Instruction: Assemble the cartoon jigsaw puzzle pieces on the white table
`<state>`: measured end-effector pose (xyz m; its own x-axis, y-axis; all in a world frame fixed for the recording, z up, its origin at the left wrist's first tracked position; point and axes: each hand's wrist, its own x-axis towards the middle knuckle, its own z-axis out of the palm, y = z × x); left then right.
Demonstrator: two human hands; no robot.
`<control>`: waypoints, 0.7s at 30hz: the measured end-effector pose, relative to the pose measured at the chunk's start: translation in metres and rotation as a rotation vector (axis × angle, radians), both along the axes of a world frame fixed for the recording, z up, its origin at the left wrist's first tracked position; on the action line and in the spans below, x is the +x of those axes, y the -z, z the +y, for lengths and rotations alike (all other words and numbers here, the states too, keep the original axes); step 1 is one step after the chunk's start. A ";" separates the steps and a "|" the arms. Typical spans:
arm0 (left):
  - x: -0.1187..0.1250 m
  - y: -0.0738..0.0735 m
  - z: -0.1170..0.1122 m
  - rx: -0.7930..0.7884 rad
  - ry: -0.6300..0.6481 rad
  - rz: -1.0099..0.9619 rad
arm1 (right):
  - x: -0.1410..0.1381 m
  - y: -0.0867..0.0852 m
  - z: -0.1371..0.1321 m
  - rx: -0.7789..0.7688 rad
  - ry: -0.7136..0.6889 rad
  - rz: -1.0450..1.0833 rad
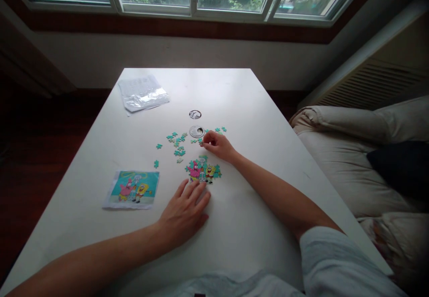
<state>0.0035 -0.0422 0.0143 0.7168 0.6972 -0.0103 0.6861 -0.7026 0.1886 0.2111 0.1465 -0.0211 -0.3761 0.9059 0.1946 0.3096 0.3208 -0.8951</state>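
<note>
A partly joined cartoon jigsaw (203,171) lies in the middle of the white table (254,109). My left hand (184,212) rests flat just below it, fingers stretched out and touching its lower edge. My right hand (217,145) sits beyond the jigsaw with fingers curled, pinching at a small teal piece among the loose pieces (177,146). Whether the piece is lifted I cannot tell.
A printed reference picture (132,190) lies at the left front. A clear plastic bag (142,94) lies at the far left. Two small round lids (196,123) sit past the loose pieces. A sofa (362,154) stands against the table's right side.
</note>
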 end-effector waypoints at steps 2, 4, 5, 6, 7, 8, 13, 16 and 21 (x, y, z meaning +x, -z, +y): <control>-0.001 0.000 0.002 0.018 -0.025 -0.002 | 0.000 0.001 0.001 -0.018 -0.002 0.026; -0.001 0.001 0.004 0.038 -0.045 -0.003 | 0.000 0.001 0.002 -0.033 -0.014 0.043; -0.001 0.002 0.005 0.047 -0.053 -0.005 | 0.000 0.001 0.002 -0.039 -0.022 0.050; -0.001 0.003 0.006 0.057 -0.060 -0.008 | 0.001 0.001 0.002 -0.045 -0.030 0.057; -0.001 0.004 0.006 0.065 -0.065 -0.013 | 0.001 0.001 0.002 -0.049 -0.036 0.065; -0.001 0.005 0.007 0.070 -0.066 -0.019 | 0.001 0.001 0.002 -0.051 -0.041 0.071; -0.002 0.009 0.015 0.074 -0.023 -0.083 | 0.003 0.004 0.005 -0.082 -0.092 0.064; -0.004 0.011 0.019 0.076 -0.003 -0.098 | 0.006 0.004 0.008 -0.116 -0.158 0.064; -0.005 0.012 0.020 0.099 -0.048 -0.086 | 0.009 0.003 0.011 -0.145 -0.199 0.056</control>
<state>-0.0015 -0.0221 0.0020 0.6777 0.7253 0.1206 0.7037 -0.6874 0.1796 0.2204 0.1572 -0.0246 -0.5422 0.8351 0.0933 0.2018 0.2372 -0.9503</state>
